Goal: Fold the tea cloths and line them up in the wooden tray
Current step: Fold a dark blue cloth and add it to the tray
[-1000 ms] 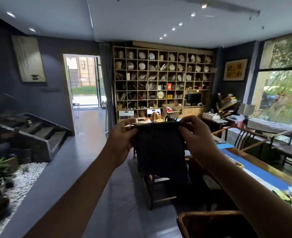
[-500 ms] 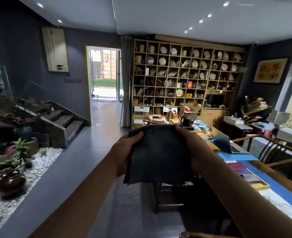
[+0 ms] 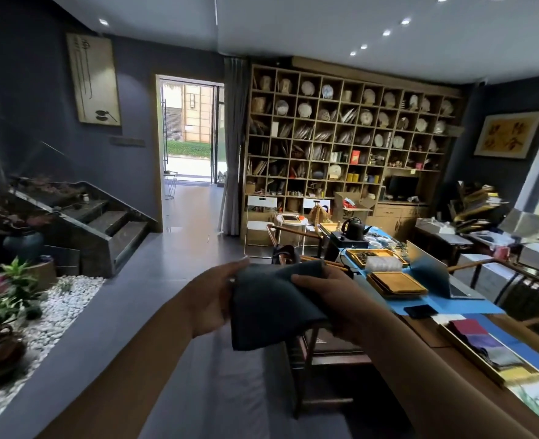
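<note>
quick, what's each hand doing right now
Left hand: holds the dark cloth by its left edge.
Right hand: grips the cloth's right side, thumb on top.

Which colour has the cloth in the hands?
Plain dark grey cloth, seen in the head view.

The yellow framed picture (image 3: 508, 135) on the dark wall right of the shelving bears four large brush-written characters, too blurred to make out. The cardboard box (image 3: 352, 208) at the foot of the shelves shows partial dark lettering, unreadable.
</note>
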